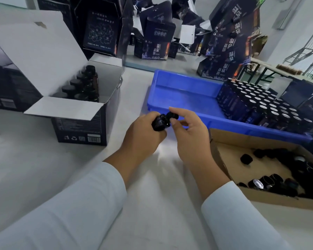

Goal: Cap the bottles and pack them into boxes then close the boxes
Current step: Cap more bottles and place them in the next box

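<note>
Head view, looking down, close over table

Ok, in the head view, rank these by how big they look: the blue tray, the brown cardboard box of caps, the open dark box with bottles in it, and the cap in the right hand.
1. blue tray
2. and 3. brown cardboard box and open dark box: similar, and the brown one runs off frame, so unranked
4. cap, pinched by the right hand

A glossy black glass bottle and a ribbed black plastic cap sit above a pale grey tabletop. The open dark navy cardboard box has white inner flaps and a white barcode. The shallow plastic tray is bright blue; the brown corrugated carton holds black caps.
</note>
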